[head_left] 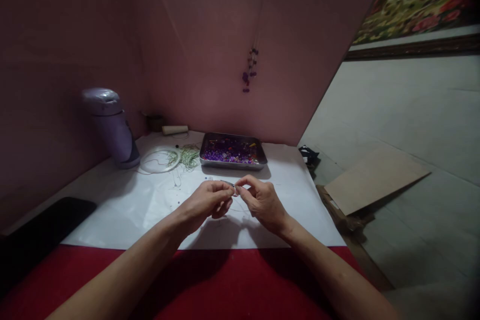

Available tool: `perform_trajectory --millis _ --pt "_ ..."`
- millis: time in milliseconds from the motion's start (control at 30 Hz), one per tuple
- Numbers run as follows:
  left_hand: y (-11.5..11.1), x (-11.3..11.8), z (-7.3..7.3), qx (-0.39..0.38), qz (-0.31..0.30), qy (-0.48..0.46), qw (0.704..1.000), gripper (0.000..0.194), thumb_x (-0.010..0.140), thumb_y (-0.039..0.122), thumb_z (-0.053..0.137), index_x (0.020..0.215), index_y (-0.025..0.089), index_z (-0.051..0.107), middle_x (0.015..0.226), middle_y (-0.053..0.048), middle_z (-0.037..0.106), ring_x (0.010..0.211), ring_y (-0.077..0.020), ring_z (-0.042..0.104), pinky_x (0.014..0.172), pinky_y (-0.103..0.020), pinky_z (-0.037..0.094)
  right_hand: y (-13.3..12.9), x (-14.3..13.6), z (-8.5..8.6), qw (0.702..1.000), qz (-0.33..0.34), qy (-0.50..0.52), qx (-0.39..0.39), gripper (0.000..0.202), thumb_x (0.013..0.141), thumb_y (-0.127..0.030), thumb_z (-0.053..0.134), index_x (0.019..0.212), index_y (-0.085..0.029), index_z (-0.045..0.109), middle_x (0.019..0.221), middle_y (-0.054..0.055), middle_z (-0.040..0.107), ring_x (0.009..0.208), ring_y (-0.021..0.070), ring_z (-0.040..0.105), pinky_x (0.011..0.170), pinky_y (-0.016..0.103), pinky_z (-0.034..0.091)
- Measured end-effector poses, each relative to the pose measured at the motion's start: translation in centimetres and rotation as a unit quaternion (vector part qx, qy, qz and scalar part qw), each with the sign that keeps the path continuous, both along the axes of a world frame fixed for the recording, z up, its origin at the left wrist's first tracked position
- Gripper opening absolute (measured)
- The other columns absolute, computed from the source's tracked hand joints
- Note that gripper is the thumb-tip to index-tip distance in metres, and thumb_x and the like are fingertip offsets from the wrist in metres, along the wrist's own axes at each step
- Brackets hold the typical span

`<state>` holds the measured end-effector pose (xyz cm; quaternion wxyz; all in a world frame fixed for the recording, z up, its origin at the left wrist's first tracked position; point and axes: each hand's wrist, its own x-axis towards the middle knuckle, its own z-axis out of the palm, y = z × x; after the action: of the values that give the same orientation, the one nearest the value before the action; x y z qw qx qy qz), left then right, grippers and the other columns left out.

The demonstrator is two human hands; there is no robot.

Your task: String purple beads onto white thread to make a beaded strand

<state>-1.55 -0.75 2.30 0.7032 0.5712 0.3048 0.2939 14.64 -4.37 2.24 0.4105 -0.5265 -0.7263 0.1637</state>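
Over the white table covering, my left hand [214, 196] and my right hand [260, 199] meet, their fingertips almost touching. Both are closed in a pinch. Between them shows a tiny pale bit of thread [236, 191], which the right fingertips seem to grip. A small dark sliver lies along the left fingertips; what it is I cannot make out. A thin line curves on the covering below the hands. Just beyond them stands a metal tray [234, 165] with many purple, red and clear beads. To its left lies a tangle of greenish thread [189, 156].
A clear ring-shaped coil [150, 169] lies near a purple flask [114, 130]. Behind are a pale roll [175, 130] and a dark cup [155, 122]. Beaded strands [250, 70] hang against the pink panel. A black object [71, 212] rests at left; cardboard [375, 180] is at right.
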Motion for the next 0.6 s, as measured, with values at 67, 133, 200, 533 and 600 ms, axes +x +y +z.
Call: perform_trajectory --millis 67,133,200,533,600 --pt "0.01 0.0 -0.05 0.006 -0.003 0.002 1.0 0.023 0.075 0.034 0.06 0.066 0.014 0.053 0.051 0.003 0.045 0.041 -0.0046 0.032 0.04 -0.02 0.017 -0.01 -0.02 -0.01 1.0 0.001 0.006 -0.003 0.013 0.085 -0.023 0.049 0.08 -0.018 0.059 0.045 -0.005 0.047 0.038 0.0079 0.039 0.04 0.02 0.028" --pt "0.02 0.0 -0.15 0.015 -0.003 0.006 1.0 0.027 0.075 0.036 0.061 0.063 0.014 0.051 0.048 0.004 0.042 0.04 -0.0045 0.03 0.04 -0.02 0.016 -0.02 -0.04 -0.05 1.0 0.001 0.007 -0.004 0.013 0.085 -0.023 0.049 0.08 -0.018 0.059 0.044 -0.006 0.045 0.037 0.0079 0.038 0.04 0.02 0.029" --pt "0.05 -0.01 -0.26 0.022 0.006 0.004 1.0 0.029 0.074 0.036 0.062 0.06 0.015 0.049 0.045 0.005 0.041 0.04 -0.0046 0.029 0.04 -0.02 0.016 -0.03 -0.07 -0.11 1.0 0.001 0.007 -0.005 0.013 0.085 -0.024 0.049 0.08 -0.018 0.059 0.043 -0.006 0.045 0.037 0.008 0.038 0.04 0.02 0.029" --pt "-0.03 0.32 -0.32 0.019 0.045 -0.014 0.999 0.03 0.071 0.039 0.066 0.065 0.014 0.053 0.045 0.005 0.04 0.041 -0.0048 0.029 0.042 -0.021 0.016 0.06 -0.36 -0.58 0.997 0.011 0.071 -0.035 0.014 0.086 -0.026 0.049 0.081 -0.018 0.058 0.04 -0.006 0.049 0.035 0.0087 0.046 0.04 0.019 0.033" --pt "-0.14 0.45 -0.38 0.011 0.053 -0.021 0.998 0.029 0.071 0.039 0.067 0.065 0.014 0.054 0.046 0.006 0.039 0.042 -0.0047 0.028 0.042 -0.021 0.016 0.14 -0.41 -0.76 0.995 0.015 0.094 -0.042 0.014 0.086 -0.027 0.049 0.08 -0.018 0.058 0.04 -0.006 0.049 0.034 0.0084 0.046 0.039 0.018 0.033"
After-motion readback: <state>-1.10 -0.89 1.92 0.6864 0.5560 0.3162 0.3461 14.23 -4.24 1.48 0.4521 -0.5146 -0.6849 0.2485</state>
